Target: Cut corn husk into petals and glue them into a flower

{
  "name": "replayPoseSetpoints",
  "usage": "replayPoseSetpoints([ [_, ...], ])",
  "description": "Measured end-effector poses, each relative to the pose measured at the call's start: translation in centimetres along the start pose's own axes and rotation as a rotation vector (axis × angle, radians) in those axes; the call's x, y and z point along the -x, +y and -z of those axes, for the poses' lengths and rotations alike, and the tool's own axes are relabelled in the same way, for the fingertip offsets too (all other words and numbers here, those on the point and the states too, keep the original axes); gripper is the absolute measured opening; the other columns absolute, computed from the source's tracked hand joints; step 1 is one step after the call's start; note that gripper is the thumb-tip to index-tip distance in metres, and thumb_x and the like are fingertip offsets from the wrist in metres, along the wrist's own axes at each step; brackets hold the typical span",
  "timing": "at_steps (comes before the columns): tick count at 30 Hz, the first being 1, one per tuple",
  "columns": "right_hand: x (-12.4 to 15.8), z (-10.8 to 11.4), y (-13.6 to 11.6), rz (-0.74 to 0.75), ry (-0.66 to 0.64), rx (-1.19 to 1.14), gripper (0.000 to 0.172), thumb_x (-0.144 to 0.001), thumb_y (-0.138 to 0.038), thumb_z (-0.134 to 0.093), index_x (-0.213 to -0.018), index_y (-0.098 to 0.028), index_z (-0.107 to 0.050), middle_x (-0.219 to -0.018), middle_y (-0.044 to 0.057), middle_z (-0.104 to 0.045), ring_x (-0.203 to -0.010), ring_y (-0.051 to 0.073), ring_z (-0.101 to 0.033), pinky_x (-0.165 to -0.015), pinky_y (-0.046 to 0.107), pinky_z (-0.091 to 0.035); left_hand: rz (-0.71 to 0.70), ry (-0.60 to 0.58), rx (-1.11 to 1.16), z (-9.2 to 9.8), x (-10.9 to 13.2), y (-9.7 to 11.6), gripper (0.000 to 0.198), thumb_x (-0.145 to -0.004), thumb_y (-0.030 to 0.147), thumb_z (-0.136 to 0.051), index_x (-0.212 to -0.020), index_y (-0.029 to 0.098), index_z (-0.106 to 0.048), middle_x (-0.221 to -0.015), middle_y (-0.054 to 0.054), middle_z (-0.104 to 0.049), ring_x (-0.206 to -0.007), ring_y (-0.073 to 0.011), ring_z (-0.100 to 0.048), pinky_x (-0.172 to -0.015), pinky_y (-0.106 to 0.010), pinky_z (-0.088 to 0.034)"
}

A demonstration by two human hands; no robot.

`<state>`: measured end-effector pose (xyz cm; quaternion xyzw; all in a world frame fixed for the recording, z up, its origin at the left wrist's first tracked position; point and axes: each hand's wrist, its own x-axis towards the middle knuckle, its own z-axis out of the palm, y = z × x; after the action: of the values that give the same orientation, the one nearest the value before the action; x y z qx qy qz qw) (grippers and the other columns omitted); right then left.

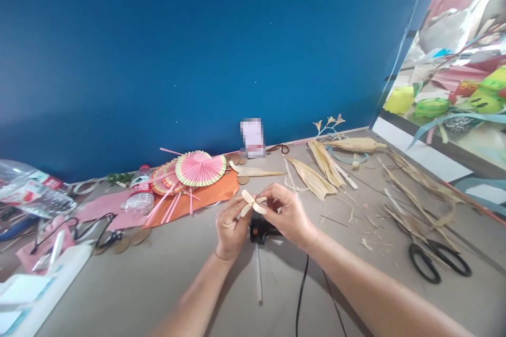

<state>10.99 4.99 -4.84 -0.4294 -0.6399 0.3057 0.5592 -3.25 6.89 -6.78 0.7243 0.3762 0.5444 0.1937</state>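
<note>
A small cream flower with several narrow petals is held up near the middle of the view. My left hand is closed around its lower left side, fingers pinched together. From the right, my right hand pinches a petal between thumb and fingers. Just below and behind both hands lies a black glue gun, partly hidden by them, with a clear glue stick pointing towards me. Dried corn husks lie beyond my right hand.
Black-handled scissors and husk scraps lie at the right. Pink paper fans, orange paper and a plastic bottle are at the left. Black cables run towards me. A blue wall stands behind the table.
</note>
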Motion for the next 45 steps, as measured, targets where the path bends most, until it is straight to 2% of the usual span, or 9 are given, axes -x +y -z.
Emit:
replayPoseSetpoints([
  [7, 0.0, 0.0, -0.1, -0.015, 0.003, -0.013, 0.007, -0.072, -0.021, -0.057, -0.078, -0.020, -0.062, -0.077, 0.002, -0.055, -0.058, 0.010, -0.047, -0.050, 0.021, -0.039, -0.018, 0.003, 0.019, 0.0, 0.0, 0.2, 0.021, -0.074, 0.020, -0.057, -0.091, 0.025, -0.068, -0.089, -0.005, -0.068, -0.081, -0.0197, -0.061, -0.075, -0.032, -0.047],
  [21, -0.4, 0.1, -0.2, -0.145, 0.046, -0.202, 0.009, -0.071, -0.025, -0.060, -0.065, -0.018, -0.060, -0.069, 0.001, -0.052, -0.060, 0.011, -0.049, -0.052, 0.022, -0.040, 0.118, -0.046, 0.090, -0.3, -0.3, 0.8, 0.014, -0.075, 0.021, -0.056, -0.077, 0.019, -0.069, -0.083, -0.005, -0.067, -0.073, -0.0167, -0.060, -0.068, -0.028, -0.046],
  [26, -0.3, 0.0, 0.1, -0.174, 0.023, -0.218, 0.013, -0.072, -0.030, -0.060, -0.067, -0.017, -0.060, -0.068, 0.001, -0.052, -0.059, 0.011, -0.048, -0.053, 0.022, -0.039, 0.119, -0.027, 0.100, -0.4, -0.3, 0.8, 0.015, -0.074, 0.021, -0.057, -0.082, 0.020, -0.069, -0.082, -0.005, -0.067, -0.072, -0.0168, -0.059, -0.068, -0.029, -0.046],
  [31, -0.3, -0.2, 0.5, -0.184, 0.022, -0.228, 0.014, -0.072, -0.031, -0.060, -0.067, -0.018, -0.061, -0.067, 0.001, -0.053, -0.059, 0.011, -0.049, -0.055, 0.023, -0.039, 0.120, -0.032, 0.101, -0.4, -0.3, 0.7, 0.013, -0.074, 0.019, -0.057, -0.075, 0.020, -0.069, -0.079, -0.004, -0.067, -0.070, -0.0154, -0.059, -0.067, -0.027, -0.045],
  [40, -0.2, -0.2, 0.8, -0.247, -0.007, -0.287, 0.015, -0.072, -0.030, -0.059, -0.068, -0.016, -0.060, -0.065, -0.001, -0.049, -0.049, 0.008, -0.041, -0.045, 0.021, -0.033, 0.161, -0.038, 0.127, -0.5, -0.4, 0.6, 0.014, -0.073, 0.019, -0.058, -0.081, 0.020, -0.069, -0.081, -0.004, -0.067, -0.075, -0.0163, -0.059, -0.070, -0.027, -0.044],
  [45, -0.3, -0.3, 0.9, -0.211, 0.026, -0.245, 0.010, -0.071, -0.026, -0.060, -0.070, -0.016, -0.061, -0.065, 0.000, -0.052, -0.055, 0.009, -0.045, -0.050, 0.021, -0.036, 0.209, -0.035, 0.120, -0.5, -0.4, 0.5, 0.011, -0.072, 0.021, -0.059, -0.077, 0.017, -0.068, -0.077, -0.004, -0.066, -0.069, -0.0155, -0.058, -0.065, -0.025, -0.044],
])
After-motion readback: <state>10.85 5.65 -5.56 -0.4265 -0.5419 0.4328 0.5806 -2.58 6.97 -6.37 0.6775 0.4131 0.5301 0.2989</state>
